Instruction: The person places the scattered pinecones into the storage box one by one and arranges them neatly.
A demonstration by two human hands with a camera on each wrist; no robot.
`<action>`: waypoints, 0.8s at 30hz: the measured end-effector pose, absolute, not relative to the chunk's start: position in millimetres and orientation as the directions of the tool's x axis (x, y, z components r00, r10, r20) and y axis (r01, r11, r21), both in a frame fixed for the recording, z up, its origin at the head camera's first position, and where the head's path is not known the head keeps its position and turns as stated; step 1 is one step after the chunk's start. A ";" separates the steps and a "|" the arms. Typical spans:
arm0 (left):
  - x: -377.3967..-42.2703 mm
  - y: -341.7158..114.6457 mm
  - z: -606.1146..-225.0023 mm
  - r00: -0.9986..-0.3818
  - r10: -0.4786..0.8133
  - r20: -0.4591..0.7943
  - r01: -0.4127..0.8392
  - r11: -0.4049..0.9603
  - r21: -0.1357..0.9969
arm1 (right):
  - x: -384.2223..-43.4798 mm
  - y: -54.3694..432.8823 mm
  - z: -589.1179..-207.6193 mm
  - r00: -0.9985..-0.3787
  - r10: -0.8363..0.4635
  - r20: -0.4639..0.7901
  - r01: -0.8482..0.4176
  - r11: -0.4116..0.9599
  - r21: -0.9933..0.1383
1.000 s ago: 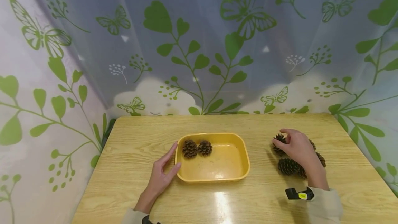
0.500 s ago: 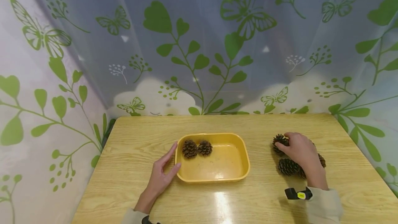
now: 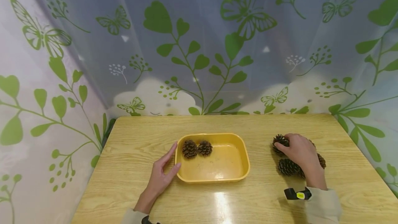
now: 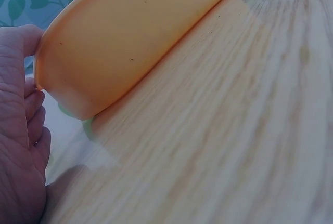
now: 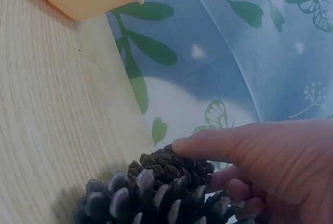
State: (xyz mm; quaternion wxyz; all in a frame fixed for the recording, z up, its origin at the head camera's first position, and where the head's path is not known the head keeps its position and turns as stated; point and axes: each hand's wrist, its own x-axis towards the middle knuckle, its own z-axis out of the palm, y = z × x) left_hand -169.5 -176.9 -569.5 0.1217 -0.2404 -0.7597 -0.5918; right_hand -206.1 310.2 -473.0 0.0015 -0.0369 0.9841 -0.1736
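Observation:
A yellow plastic tub stands mid-table with two brown pine cones side by side in its left end. My left hand rests against the tub's left end, fingers and thumb spread along the rim; the left wrist view shows it beside the tub's outer wall. On the right, my right hand grips a pine cone, thumb on its near side. In the right wrist view the thumb lies on that pine cone, and another pine cone partly covers it. The right fingertips are mostly hidden.
Several more pine cones lie clustered under and beside the right hand, partly hidden by it. The wooden table ends at the back against a leaf-and-butterfly printed curtain. Wrist straps sit at both cuffs.
My right hand has come down slightly to the right, and its thumb and fingers have closed in on the pine cone. The left hand and tub have not moved.

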 end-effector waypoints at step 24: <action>-169.3 -176.9 -567.8 -0.859 0.220 0.463 0.501 0.173 0.848 | -207.1 304.5 -471.6 -0.991 -0.130 0.041 -0.136 0.934 -0.330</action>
